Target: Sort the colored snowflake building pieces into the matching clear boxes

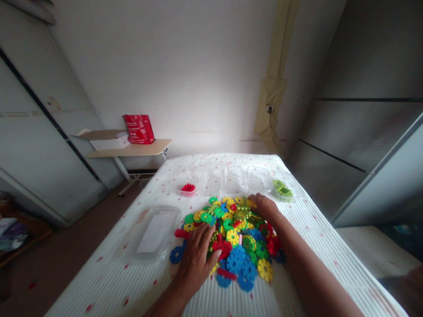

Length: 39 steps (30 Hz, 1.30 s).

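Observation:
A heap of flower-shaped plastic interlocking discs [233,237] in blue, green, yellow and red lies on the striped cloth in front of me. My left hand [198,251] rests on the heap's near left side, fingers stretched forward and thumb apart, beside a red cluster [222,246]. At the far right edge of the heap is my right hand [263,206], its fingers reaching left over yellow and olive-green discs; their undersides are hidden. Neither hand visibly holds a piece. Red pieces [188,187] sit in a clear tub at the back left, light-green ones [282,188] in another at the back right.
Several clear plastic tubs [234,178] stand in a row behind the heap. To its left lies a clear lid or shallow container [155,233] with a white paper rectangle. A small side table [145,149] beyond the bed carries a red bag [139,129] and a box [109,140].

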Motion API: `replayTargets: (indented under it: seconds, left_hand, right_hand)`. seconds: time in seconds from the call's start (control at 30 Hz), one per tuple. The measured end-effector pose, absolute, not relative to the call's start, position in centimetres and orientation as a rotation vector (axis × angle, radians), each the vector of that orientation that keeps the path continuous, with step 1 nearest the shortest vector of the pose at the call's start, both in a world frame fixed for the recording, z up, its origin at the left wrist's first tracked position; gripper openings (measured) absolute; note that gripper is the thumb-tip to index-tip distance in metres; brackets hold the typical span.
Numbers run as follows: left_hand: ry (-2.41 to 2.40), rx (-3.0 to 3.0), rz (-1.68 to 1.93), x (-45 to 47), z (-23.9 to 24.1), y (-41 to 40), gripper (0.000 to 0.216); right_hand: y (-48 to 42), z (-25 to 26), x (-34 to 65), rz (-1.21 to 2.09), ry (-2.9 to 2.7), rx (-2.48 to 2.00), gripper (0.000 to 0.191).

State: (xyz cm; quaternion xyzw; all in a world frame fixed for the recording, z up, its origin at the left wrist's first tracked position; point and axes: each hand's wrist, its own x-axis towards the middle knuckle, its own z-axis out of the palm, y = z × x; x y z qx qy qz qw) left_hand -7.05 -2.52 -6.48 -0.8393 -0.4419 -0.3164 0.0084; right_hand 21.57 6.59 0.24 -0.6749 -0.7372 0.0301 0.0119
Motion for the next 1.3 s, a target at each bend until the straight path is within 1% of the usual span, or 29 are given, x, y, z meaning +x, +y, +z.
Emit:
replayTargets:
  seconds: [0.77, 1.3]
  left_hand:
    - [-1.394, -2.627, -0.974, -7.0, -6.0, -2.7, 0.055]
    - [-1.395, -2.639, -0.965, -7.0, -6.0, -2.7, 0.055]
  right_hand:
    - [6.5, 0.2, 21.4, 0.091, -2.281, -2.122, 0.036]
    - [6.3, 0.0, 22.5, 0.131, -2.256, -2.047, 0.035]
